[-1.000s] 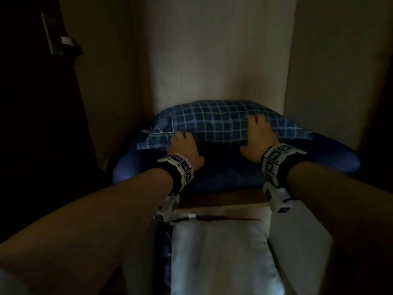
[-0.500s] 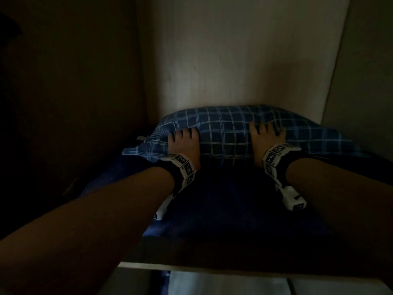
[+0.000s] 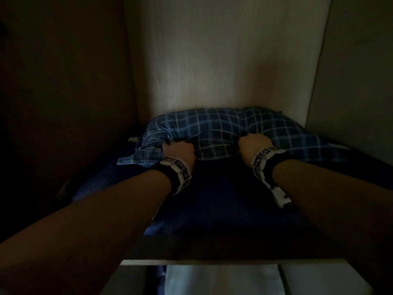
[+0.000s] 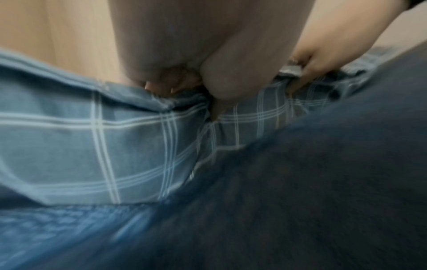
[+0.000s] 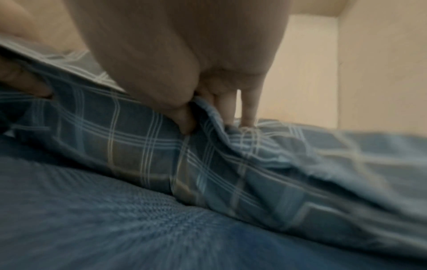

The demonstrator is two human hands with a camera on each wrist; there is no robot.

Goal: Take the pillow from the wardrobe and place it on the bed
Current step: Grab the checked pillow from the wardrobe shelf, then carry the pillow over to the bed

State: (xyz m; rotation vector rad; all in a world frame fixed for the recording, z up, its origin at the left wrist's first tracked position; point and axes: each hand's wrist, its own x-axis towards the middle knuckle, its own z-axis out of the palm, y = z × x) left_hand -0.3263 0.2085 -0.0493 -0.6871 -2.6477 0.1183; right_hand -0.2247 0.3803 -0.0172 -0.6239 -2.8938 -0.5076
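fingers (image 3: 170,143) buried in pillow (image 3: 223,128)

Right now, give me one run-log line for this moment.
stage: grasp | left hand: grips plaid pillow | right hand: grips pillow | pillow: in wardrobe, on dark blue bedding

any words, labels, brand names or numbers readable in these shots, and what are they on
No readable text in any view.
Black-and-white square marker patterns on the left wristband and right wristband: coded patterns, no letters or numbers.
Small pale tag at the edge of the blue plaid pillow, near the left hand: too blurred to read.
Nothing printed shows near the right hand, on the dark blue blanket or the pale wooden wardrobe wall.
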